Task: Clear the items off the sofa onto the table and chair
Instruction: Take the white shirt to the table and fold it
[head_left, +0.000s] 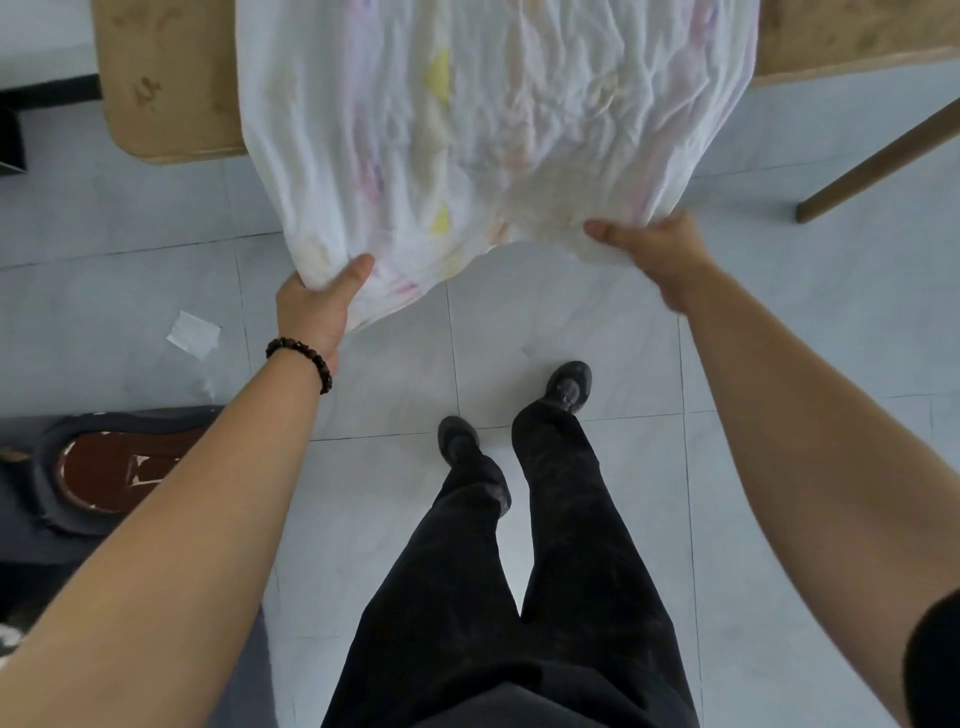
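A large white cloth (467, 130) with faint yellow and pink print is stretched out in front of me, its far part lying over the light wooden table (156, 78). My left hand (317, 306), with a dark bead bracelet at the wrist, grips the cloth's near left corner. My right hand (654, 249) grips the near right edge. The near edge hangs in the air above the floor, off the table's front edge. The dark sofa (31, 519) shows at the lower left.
A reddish-brown oval object (119, 473) lies on a dark fabric piece at the sofa's edge. A white paper scrap (193, 334) is on the pale tiled floor. A wooden leg (878, 161) slants at the right. My legs and dark shoes stand below.
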